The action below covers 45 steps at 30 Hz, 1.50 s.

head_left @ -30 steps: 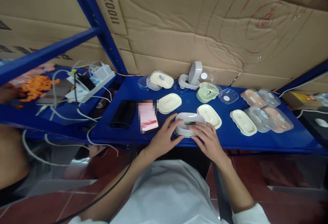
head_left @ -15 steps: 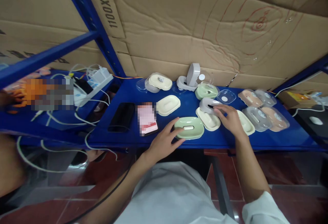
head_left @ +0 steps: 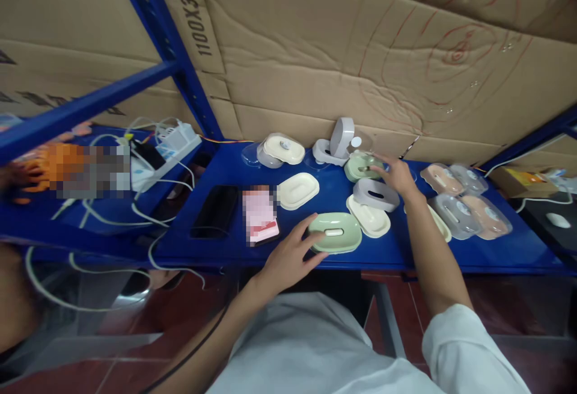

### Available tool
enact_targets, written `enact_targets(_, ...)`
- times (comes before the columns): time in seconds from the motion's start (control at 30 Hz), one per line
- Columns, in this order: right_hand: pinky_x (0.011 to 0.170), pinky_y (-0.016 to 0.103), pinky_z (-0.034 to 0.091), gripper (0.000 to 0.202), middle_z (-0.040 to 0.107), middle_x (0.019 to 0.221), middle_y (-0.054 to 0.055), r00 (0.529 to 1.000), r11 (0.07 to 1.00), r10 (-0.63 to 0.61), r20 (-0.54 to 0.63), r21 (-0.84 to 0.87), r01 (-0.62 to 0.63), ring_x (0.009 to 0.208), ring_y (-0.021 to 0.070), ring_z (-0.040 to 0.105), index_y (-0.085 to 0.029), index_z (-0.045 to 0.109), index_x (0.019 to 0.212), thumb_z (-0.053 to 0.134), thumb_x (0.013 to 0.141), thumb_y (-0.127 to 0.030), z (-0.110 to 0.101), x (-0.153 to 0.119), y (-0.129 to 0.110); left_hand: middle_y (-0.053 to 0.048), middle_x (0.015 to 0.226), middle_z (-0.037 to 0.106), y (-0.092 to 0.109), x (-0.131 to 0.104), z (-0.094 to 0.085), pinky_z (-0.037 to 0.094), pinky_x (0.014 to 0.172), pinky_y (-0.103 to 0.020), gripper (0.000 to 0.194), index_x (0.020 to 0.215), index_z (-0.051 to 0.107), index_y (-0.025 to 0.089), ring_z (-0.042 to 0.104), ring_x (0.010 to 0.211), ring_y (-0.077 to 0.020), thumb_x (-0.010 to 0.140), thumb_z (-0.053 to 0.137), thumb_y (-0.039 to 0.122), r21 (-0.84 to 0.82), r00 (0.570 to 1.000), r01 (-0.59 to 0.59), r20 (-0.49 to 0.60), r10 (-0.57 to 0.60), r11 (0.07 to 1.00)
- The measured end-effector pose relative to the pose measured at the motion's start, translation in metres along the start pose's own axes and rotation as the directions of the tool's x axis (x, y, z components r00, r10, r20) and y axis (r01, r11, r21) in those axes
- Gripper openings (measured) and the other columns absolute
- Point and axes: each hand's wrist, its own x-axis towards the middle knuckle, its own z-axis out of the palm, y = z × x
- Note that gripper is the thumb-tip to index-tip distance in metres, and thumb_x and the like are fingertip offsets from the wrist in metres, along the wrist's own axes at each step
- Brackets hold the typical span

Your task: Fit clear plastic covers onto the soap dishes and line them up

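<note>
While my left hand [head_left: 291, 255] loosely grips the left end of a green dish [head_left: 340, 242] at the worktop's [head_left: 392, 251] front edge, my right hand [head_left: 401, 178] reaches to a green tub [head_left: 357, 168] near the back edge; can't tell if those fingers grip. Grey dish [head_left: 378, 198] overlaps a cream lid [head_left: 370, 221], right of the green dish.

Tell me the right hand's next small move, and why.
Probably close the right hand on the rear green container: its fingers are at that container's edge, while the left hand is at the front green dish.
</note>
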Motion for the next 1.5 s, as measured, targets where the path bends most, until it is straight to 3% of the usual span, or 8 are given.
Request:
enact_targets(0.17,0.123,0.055,0.045,0.049,0.066,0.15,0.01,0.961,0.992,-0.094,-0.262,0.06,0.114,0.142,0.0328,0.06,-0.029,0.069,0.144,0.069,0.1,-0.052,-0.022,-0.085,-0.06,-0.009,0.17,0.044,-0.004,-0.001,0.002,0.041,0.13,-0.045,0.082,0.166,0.031,0.035,0.047,0.156,-0.0278,0.097,0.077,0.034,-0.139,0.996,0.077,-0.039,-0.083,0.987)
enact_targets(0.3,0.125,0.054,0.045,0.049,0.059,0.158,0.006,0.976,0.961,-0.213,-0.05,0.17,0.219,0.152,0.0305,0.05,-0.036,0.062,0.151,0.069,0.103,-0.039,-0.004,-0.163,-0.11,-0.01,0.173,0.04,-0.008,-0.002,0.006,0.041,0.13,-0.049,0.101,0.17,0.017,0.038,0.048,0.155,-0.0304,0.093,0.082,0.036,-0.265,0.985,0.158,-0.023,-0.17,0.951)
enact_targets(0.4,0.125,0.056,0.045,0.052,0.054,0.162,0.007,0.949,0.928,-0.309,0.06,0.236,0.288,0.157,0.0305,0.043,-0.037,0.058,0.155,0.067,0.104,-0.032,0.018,-0.191,-0.126,-0.011,0.173,0.039,-0.011,-0.001,0.006,0.041,0.129,-0.051,0.104,0.171,0.014,0.037,0.048,0.155,-0.0312,0.093,0.082,0.036,-0.322,0.985,0.16,-0.016,-0.174,0.933)
enact_targets(0.6,0.128,0.062,0.041,0.053,0.051,0.164,0.008,0.907,0.899,-0.407,0.106,0.224,0.377,0.161,0.0323,0.035,-0.037,0.056,0.156,0.063,0.105,-0.027,0.02,-0.186,-0.123,-0.011,0.171,0.041,-0.01,0.002,0.001,0.04,0.13,-0.052,0.094,0.168,0.023,0.036,0.047,0.155,-0.0308,0.094,0.08,0.03,-0.251,0.996,0.078,-0.032,-0.089,0.965)
enact_targets(0.77,0.125,0.061,0.045,0.056,0.051,0.163,0.01,0.919,0.911,-0.373,0.126,0.236,0.337,0.157,0.0317,0.042,-0.037,0.05,0.16,0.062,0.106,-0.029,0.018,-0.183,-0.115,-0.01,0.165,0.047,-0.005,0.004,-0.003,0.039,0.13,-0.05,0.082,0.164,0.031,0.035,0.047,0.154,-0.0288,0.096,0.076,0.025,-0.217,0.997,0.041,-0.051,-0.053,0.975)
enact_targets(0.93,0.125,0.062,0.046,0.066,0.047,0.166,0.012,0.894,0.891,-0.439,0.088,0.167,0.421,0.158,0.0324,0.041,-0.036,0.038,0.168,0.059,0.107,-0.022,0.022,-0.191,-0.12,-0.009,0.165,0.046,-0.006,0.005,-0.005,0.039,0.131,-0.05,0.08,0.165,0.031,0.035,0.046,0.155,-0.0287,0.097,0.074,0.028,-0.204,0.999,0.023,-0.026,-0.029,0.979)
enact_targets(1.2,0.126,0.063,0.045,0.072,0.053,0.163,0.009,0.869,0.876,-0.48,0.119,0.115,0.468,0.157,0.0325,0.043,-0.037,0.029,0.171,0.055,0.107,-0.018,0.011,-0.191,-0.125,-0.008,0.168,0.043,-0.009,0.002,-0.002,0.037,0.132,-0.049,0.078,0.164,0.035,0.037,0.043,0.157,-0.0278,0.097,0.075,0.031,-0.19,0.999,0.049,-0.005,-0.051,0.981)
enact_targets(1.5,0.124,0.062,0.047,0.072,0.052,0.164,0.009,0.88,0.882,-0.465,0.1,0.133,0.451,0.157,0.0323,0.044,-0.038,0.032,0.17,0.058,0.106,-0.017,0.024,-0.195,-0.123,-0.009,0.172,0.042,-0.014,0.001,0.002,0.036,0.132,-0.05,0.075,0.163,0.037,0.034,0.042,0.159,-0.028,0.098,0.075,0.029,-0.203,0.998,0.052,-0.02,-0.057,0.978)
